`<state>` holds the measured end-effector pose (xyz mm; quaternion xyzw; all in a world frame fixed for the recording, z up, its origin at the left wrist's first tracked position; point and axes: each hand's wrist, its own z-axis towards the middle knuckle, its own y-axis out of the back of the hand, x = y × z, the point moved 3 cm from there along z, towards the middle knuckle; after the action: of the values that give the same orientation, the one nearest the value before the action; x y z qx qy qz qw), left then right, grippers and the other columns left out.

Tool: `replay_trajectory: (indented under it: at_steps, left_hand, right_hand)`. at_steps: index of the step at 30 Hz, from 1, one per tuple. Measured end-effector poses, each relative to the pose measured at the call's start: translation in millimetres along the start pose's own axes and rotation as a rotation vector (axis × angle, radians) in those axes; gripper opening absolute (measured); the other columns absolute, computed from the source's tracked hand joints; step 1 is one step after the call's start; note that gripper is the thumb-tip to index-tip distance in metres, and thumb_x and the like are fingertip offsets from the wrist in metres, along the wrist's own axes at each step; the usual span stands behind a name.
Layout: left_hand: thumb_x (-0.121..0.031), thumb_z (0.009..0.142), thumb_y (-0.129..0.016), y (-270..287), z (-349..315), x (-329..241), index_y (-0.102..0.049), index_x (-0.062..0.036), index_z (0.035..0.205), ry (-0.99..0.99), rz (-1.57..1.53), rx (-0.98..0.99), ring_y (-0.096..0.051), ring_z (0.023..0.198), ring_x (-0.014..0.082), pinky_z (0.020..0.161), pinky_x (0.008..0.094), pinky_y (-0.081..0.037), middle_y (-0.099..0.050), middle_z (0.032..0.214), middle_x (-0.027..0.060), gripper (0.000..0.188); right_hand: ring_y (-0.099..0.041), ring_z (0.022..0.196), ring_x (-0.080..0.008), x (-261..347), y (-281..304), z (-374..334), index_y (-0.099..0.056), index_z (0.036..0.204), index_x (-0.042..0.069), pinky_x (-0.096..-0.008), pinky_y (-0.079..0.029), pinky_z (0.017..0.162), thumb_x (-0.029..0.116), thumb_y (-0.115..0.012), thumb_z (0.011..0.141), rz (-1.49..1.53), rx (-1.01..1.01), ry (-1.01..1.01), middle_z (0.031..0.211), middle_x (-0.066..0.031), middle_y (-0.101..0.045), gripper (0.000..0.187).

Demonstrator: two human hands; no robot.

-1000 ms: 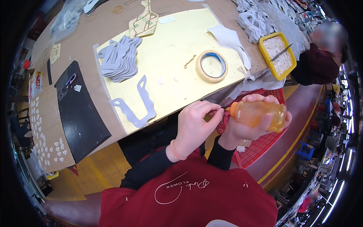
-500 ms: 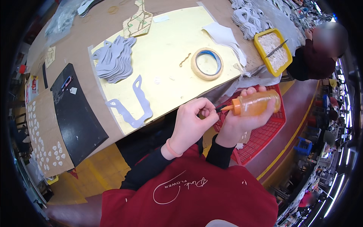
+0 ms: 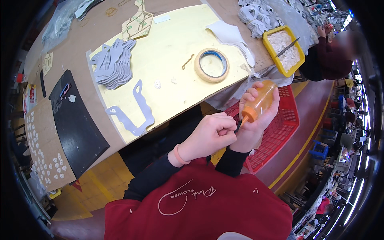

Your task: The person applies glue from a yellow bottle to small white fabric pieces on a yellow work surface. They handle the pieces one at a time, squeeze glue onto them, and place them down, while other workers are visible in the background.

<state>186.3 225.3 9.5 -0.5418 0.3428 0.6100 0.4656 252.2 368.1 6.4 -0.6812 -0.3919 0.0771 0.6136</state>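
In front of my apron, my right hand [image 3: 250, 134] wraps round a clear squeeze bottle [image 3: 263, 98] of amber liquid with an orange cap and nozzle. The bottle tilts, its nozzle pointing down toward my left hand [image 3: 214, 134]. That hand is closed, fingers curled, on a small narrow black piece [image 3: 239, 127] beside the nozzle tip; most of the piece is hidden. On the yellow sheet [image 3: 168, 104] beyond my hands lie a U-shaped grey cut piece [image 3: 144, 108], a stack of grey cut pieces [image 3: 115, 66] and two small white pieces [image 3: 157, 84].
A tape roll [image 3: 201, 73] and white sheets [image 3: 230, 35] lie at the sheet's right. A yellow tray [image 3: 294, 72] of white bits holds a dark blade-like tool. Below the table edge stands a red basket [image 3: 289, 106]. A black board [image 3: 78, 132] lies left. Another person [image 3: 334, 60] works far right.
My right hand has turned the bottle more upright, its nozzle swinging downward. My left hand has moved slightly right and down and curled tighter. The view has shifted a little.
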Motion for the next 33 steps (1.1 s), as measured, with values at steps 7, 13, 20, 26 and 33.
replay_trajectory:
  at_steps: [7,13,20,26,33]
  left_hand:
    - [-0.005,0.086,-0.055,-7.2,-8.4,6.7,-0.055,0.0025,0.078,0.128,-0.254,-0.065,-0.045,0.066,0.0123,0.061,0.0262,-0.039,-0.048,0.070,0.0035,0.011]
    - [-0.017,0.094,-0.059,14.7,-10.9,1.4,-0.064,0.0012,0.101,0.034,0.094,-0.305,-0.057,0.074,0.0137,0.069,0.0259,-0.046,-0.061,0.082,0.0060,0.020]
    - [-0.010,0.088,-0.066,17.5,-6.3,0.6,-0.066,0.0011,0.091,0.225,-0.052,-0.302,-0.057,0.072,0.0101,0.070,0.0241,-0.046,-0.062,0.076,0.0014,0.012]
    - [-0.016,0.096,-0.056,12.0,-17.5,19.1,-0.063,-0.0014,0.090,0.502,-0.752,-0.265,-0.053,0.074,0.0055,0.074,0.0200,-0.043,-0.058,0.076,-0.0024,0.018]
    - [-0.015,0.096,-0.054,14.9,-13.1,-0.6,-0.057,-0.0007,0.087,0.131,-0.077,-0.266,-0.050,0.075,0.0102,0.071,0.0237,-0.042,-0.054,0.080,0.0019,0.017]
  right_hand:
    - [-0.053,0.071,-0.0175,-1.6,0.2,5.6,-0.045,0.109,0.006,-0.0287,-0.050,0.059,0.032,-0.058,0.091,0.046,0.029,-0.014,0.094,-0.0093,-0.053,0.034]
    - [-0.055,0.074,-0.0180,0.8,-11.4,-2.1,-0.045,0.111,0.005,-0.0288,-0.050,0.061,0.036,-0.055,0.093,-0.309,-0.082,0.425,0.097,-0.0093,-0.052,0.037]
    - [-0.056,0.073,-0.0185,-18.6,-29.6,-17.1,-0.043,0.114,0.005,-0.0280,-0.049,0.059,0.039,-0.053,0.093,-0.423,0.189,0.484,0.099,-0.0096,-0.052,0.041]
    - [-0.056,0.069,-0.0202,-15.7,-21.7,-6.8,-0.043,0.119,0.009,-0.0298,-0.050,0.057,0.038,-0.053,0.094,0.116,0.323,0.201,0.097,-0.0105,-0.050,0.040]
    - [-0.056,0.068,-0.0210,-8.1,-22.7,-8.8,-0.043,0.121,0.008,-0.0303,-0.049,0.054,0.038,-0.053,0.094,-0.106,0.196,0.313,0.096,-0.0115,-0.050,0.041]
